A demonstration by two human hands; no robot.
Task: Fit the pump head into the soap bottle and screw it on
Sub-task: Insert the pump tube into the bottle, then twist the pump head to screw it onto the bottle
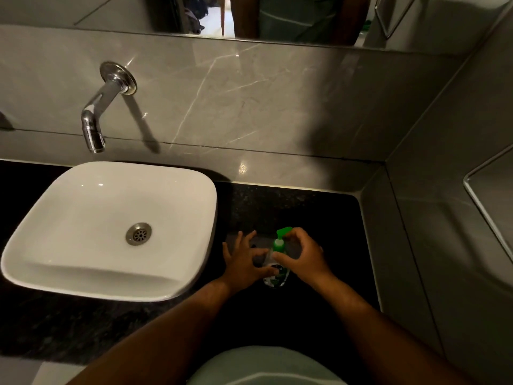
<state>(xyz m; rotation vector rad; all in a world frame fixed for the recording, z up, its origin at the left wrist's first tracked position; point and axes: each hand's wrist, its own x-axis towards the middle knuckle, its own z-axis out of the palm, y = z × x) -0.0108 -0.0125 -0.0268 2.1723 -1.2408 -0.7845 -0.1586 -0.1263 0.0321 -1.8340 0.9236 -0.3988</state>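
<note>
Head view: left hand (244,262) steadies the clear plastic soap bottle (276,273) on the black granite counter (333,218); right hand (302,257) apparently pinches the green pump head (279,241). Tilted twisting risks cross-threading.

Soap bottle (275,276) beside the sink (111,232): both hands are covering most of its body, label too small to read. Right hand (301,258) is hiding part of the green pump head (279,240). Whether the collar is sitting threaded on the neck, cannot tell.
</note>
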